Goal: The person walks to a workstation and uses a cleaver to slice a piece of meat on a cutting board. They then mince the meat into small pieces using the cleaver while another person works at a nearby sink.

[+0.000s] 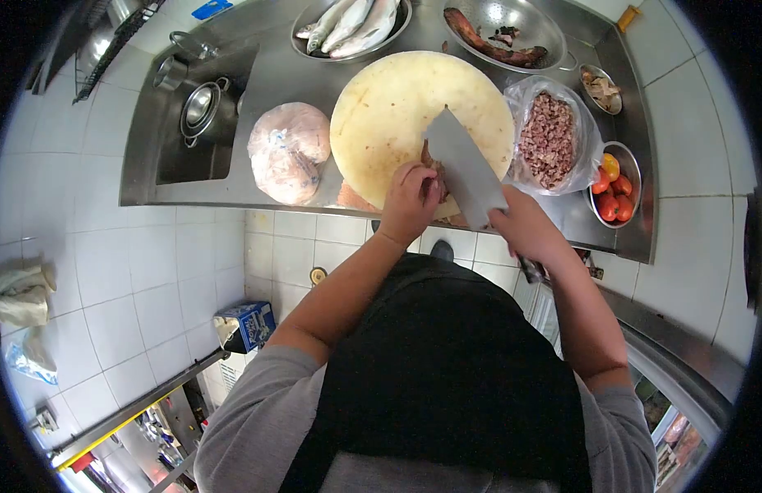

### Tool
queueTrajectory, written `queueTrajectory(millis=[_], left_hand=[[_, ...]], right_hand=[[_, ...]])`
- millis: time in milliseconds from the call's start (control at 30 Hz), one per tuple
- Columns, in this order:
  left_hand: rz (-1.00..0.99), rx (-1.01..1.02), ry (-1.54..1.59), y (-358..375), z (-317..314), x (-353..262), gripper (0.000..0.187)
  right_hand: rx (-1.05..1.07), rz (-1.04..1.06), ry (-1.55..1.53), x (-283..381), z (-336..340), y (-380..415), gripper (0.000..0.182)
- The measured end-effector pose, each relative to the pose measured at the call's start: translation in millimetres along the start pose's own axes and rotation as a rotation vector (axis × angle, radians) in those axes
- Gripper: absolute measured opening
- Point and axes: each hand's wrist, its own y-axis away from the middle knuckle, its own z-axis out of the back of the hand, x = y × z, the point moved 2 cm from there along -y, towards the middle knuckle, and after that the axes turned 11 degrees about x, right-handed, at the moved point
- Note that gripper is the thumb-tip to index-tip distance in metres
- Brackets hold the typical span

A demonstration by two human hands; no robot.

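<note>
While the left hand (pixel 408 204) is pinching a brown piece of meat (pixel 433 167) with its fingers bent over it, the right hand (pixel 529 223) is wrapping its grip firmly about the cleaver (pixel 461 160), whose dark handle is showing below at 5 o'clock. The meat is lying on the round chopping board (pixel 381 107), at 6 o'clock from its middle, right by the cutting edge; the blade is pointing towards 11 o'clock, its broad face turning upward.

Around the board, things are crowding the metal worktop (pixel 274 78). At 9 o'clock a knotted plastic bag of pale meat (pixel 286 156) is sitting just beside it, and farther out that way a sink (pixel 171 168) is holding metal pots (pixel 212 123). At 11 o'clock a steel bowl (pixel 404 29) is carrying whole fish (pixel 352 29). Towards 1 o'clock a colander (pixel 556 49) is cradling long, dark meat strips (pixel 496 49). At 3 o'clock an open plastic bag (pixel 589 156) is holding diced pinkish meat (pixel 549 141). Beyond it, between 2 and 3 o'clock, a small bowl (pixel 615 107) is containing pale scraps (pixel 600 87), and between 3 and 4 o'clock another bowl (pixel 636 177) is holding red tomatoes (pixel 618 207) and a yellow one.
</note>
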Motion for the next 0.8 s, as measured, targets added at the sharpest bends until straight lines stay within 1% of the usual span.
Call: queueTrajectory(millis=[67,133,233,333,467,533,567,633,767,800], left_hand=[[0.011,-0.003,-0.002,0,1,0,0.025],[-0.022,-0.008,-0.023,-1,3,-3,0.025],[0.0,0.01,0.017,0,2,3,0.024],[0.014,0.022,0.014,0,4,2,0.023],[0.039,0.068,0.023,0,5,7,0.023],[0.03,0.081,-0.012,0,5,8,0.022],[0.025,0.081,-0.013,0,4,9,0.022],[0.03,0.06,-0.038,1,3,8,0.022],[0.007,0.007,-0.05,2,4,6,0.023],[0.016,0.018,-0.041,0,7,1,0.023]], right_hand=[[0.014,-0.02,0.038,1,-2,18,0.033],[0.012,-0.063,0.014,3,-3,28,0.032],[-0.012,-0.01,0.045,7,-7,14,0.03],[-0.004,0.051,0.011,14,-11,-8,0.03],[-0.034,0.046,-0.002,28,-20,-24,0.029],[-0.116,0.047,0.06,30,-26,-30,0.028],[-0.121,0.049,0.06,22,-29,-34,0.028],[-0.192,0.073,0.173,10,-33,-38,0.03],[-0.154,0.062,0.227,-2,-36,-2,0.031],[-0.121,0.026,0.228,-5,-34,11,0.03]])
